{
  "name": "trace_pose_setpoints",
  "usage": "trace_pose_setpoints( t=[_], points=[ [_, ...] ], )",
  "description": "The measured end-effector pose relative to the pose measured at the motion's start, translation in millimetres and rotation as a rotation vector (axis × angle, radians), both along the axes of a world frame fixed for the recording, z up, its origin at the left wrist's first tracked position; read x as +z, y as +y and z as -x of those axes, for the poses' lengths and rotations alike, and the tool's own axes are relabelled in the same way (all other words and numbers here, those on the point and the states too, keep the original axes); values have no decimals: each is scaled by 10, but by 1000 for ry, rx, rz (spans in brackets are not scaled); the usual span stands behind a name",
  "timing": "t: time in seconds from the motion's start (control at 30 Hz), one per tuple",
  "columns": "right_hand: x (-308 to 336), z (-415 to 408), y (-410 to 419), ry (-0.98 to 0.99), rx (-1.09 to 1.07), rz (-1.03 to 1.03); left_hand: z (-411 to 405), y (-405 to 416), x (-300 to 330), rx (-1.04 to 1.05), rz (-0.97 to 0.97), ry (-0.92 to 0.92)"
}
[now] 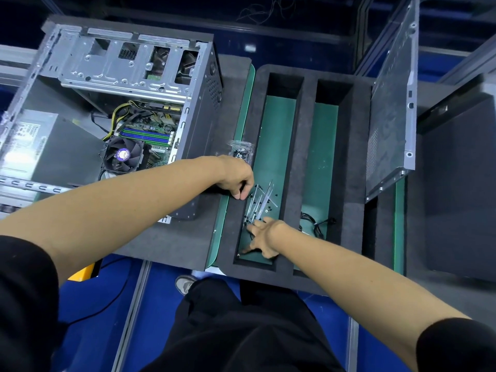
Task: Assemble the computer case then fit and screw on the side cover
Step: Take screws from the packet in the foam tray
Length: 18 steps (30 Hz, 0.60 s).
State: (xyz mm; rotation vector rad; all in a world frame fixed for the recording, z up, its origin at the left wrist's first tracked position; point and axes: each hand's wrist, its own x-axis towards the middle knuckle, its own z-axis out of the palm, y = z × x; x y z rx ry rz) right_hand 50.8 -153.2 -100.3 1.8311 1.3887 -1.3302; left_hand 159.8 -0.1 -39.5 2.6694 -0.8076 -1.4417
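Observation:
The open computer case (112,108) lies on its side at the left, with the motherboard, fan and power supply showing. Its metal side cover (391,108) stands upright at the right end of the black foam tray (354,162). Loose small screws and clear cable ties (261,202) lie in the tray's left slot. My left hand (237,181) hovers over the slot's left edge with fingers curled, pinching something small that I cannot make out. My right hand (261,237) is down in the slot with fingers spread, touching the green floor among the screws.
A clear bag of screws (242,151) lies on the green mat above the left hand. A black cable (316,224) sits in the tray's right slot. A dark panel (456,189) stands at the far right. Blue floor and my legs are below.

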Motion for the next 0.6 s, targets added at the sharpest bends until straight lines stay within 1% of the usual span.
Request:
trace_pose_setpoints(
  t=[0.07,0.13,0.27,0.37,0.43,0.5,0.6],
  points=[
    [48,-119,-7,-34,-41,-18,7,-9,0,-1,-1,0],
    [143,-325,-2,-58,-153,-56,4,-17,20,8,0,8],
    [354,-863,-84,-95,-490,-274,-10,-19,98,41,10,59],
    [423,-1137,-222,-174,-749,-445,-13,16,186,38,2,75],
    [405,-1222,-256,-230,-937,-578,-42,77,269,36,-17,30],
    [379,-1269,-229,-300,-1078,-710,-90,144,358,42,-49,-58],
    [347,-1285,-129,-374,-1144,-851,-133,227,465,118,-83,-192]
  ],
)
